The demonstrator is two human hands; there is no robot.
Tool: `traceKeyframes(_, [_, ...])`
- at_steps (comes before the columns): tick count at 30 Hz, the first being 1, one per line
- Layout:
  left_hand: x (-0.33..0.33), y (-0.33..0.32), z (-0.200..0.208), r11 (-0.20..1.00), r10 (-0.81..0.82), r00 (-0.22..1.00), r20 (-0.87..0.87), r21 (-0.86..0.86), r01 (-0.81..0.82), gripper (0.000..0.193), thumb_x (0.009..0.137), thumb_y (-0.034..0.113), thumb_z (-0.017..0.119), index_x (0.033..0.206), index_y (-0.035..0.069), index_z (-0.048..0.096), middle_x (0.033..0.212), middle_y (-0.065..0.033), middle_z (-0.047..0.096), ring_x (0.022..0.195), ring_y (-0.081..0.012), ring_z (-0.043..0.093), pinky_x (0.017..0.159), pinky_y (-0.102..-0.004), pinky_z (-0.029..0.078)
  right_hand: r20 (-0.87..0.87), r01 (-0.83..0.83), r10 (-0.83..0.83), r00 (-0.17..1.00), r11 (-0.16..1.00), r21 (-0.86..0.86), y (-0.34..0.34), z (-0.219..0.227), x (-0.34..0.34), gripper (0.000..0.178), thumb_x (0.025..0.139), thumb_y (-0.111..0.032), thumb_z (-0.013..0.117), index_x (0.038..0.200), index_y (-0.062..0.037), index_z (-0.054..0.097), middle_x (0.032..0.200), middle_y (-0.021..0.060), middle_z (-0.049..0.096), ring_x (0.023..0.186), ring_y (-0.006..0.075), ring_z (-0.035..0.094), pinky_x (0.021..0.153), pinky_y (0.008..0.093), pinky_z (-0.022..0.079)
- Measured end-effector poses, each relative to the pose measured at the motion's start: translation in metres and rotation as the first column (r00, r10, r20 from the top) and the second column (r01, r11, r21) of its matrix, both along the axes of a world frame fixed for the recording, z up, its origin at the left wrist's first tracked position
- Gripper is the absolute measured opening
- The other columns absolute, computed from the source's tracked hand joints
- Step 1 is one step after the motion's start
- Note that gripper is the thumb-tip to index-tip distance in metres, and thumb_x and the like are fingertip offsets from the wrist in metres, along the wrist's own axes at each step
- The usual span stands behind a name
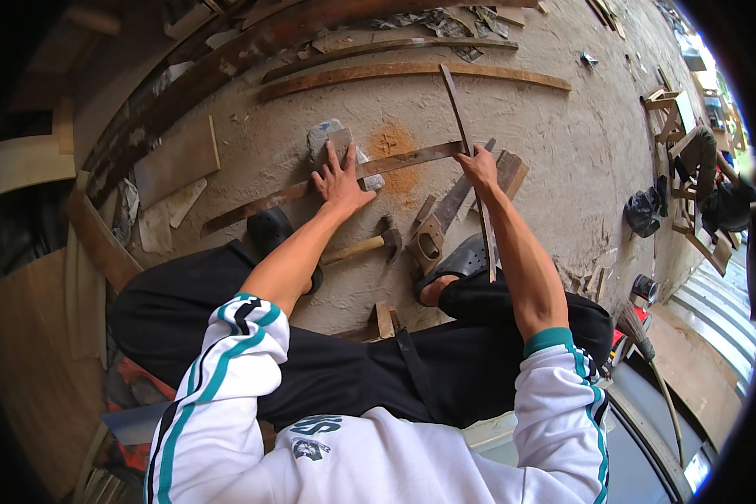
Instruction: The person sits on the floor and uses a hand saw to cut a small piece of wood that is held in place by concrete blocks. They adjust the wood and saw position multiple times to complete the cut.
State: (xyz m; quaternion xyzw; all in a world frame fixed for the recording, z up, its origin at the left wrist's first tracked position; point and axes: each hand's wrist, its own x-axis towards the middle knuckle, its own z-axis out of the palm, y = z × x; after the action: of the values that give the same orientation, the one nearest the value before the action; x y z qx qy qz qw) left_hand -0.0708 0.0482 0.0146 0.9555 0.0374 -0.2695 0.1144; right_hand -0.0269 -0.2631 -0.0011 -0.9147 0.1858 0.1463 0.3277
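Note:
My left hand (343,183) lies with fingers spread over a long wooden strip (269,200), its fingertips on a small flat wood piece (341,140) atop a grey block (320,133). The strip slants up to the right across the block. At its right end my right hand (479,168) is closed on a thin wooden stick (455,105), which crosses the strip there; the exact grip is partly hidden. A handsaw (429,237) with a wooden handle lies just below, between my hands and my shoe. Left of it is a hammer (357,249).
Orange sawdust (392,147) covers the floor beside the block. Long boards (412,73) lie beyond it. A short wood block (510,174) is right of the saw. Board offcuts (176,160) lie left. A black plastic bag (644,214) and a person (714,181) are at far right.

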Motion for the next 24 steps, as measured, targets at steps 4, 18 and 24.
traceKeyframes(4, [-0.003, 0.012, -0.004, 0.996, -0.089, 0.995, 0.052, 0.008, 0.088, 0.12, 0.069, 0.057, 0.079, 0.16, 0.032, 0.005, 0.165, -0.0182, -0.009, 0.133, -0.0462, 0.041, 0.105, -0.0582, 0.03, 0.007, 0.013, -0.013, 1.0, 1.0, -0.003, 0.001, 0.0, 0.003, 0.045, 0.08, -0.039, 0.076, 0.098, 0.0017, 0.07, 0.079, 0.0168, 0.069, 0.074, 0.028, 0.068, 0.069, 0.04, 0.05])
traceKeyframes(18, [0.01, 0.09, 0.006, 0.961, -0.195, 0.981, -0.02, -0.206, 0.186, 0.079, 0.086, 0.071, 0.056, 0.127, 0.003, 0.059, 0.124, -0.0179, 0.064, 0.117, -0.0347, 0.059, 0.097, -0.0473, 0.045, -0.01, -0.026, 0.026, 1.0, 1.0, 0.008, -0.011, -0.014, -0.021, 0.049, 0.079, -0.044, 0.079, 0.096, 0.0014, 0.069, 0.083, 0.0162, 0.071, 0.079, 0.0264, 0.068, 0.073, 0.0393, 0.05])
traceKeyframes(24, [0.012, 0.089, 0.015, 0.966, -0.167, 0.986, -0.018, -0.203, 0.16, 0.076, 0.086, 0.07, 0.057, 0.123, 0.004, 0.062, 0.123, -0.0181, 0.065, 0.117, -0.0355, 0.06, 0.097, -0.0485, 0.046, -0.027, -0.054, 0.054, 0.998, 0.999, -0.006, -0.007, -0.005, -0.024, 0.053, 0.079, -0.044, 0.079, 0.105, 0.0013, 0.068, 0.089, 0.0184, 0.071, 0.085, 0.0287, 0.068, 0.077, 0.0394, 0.051])
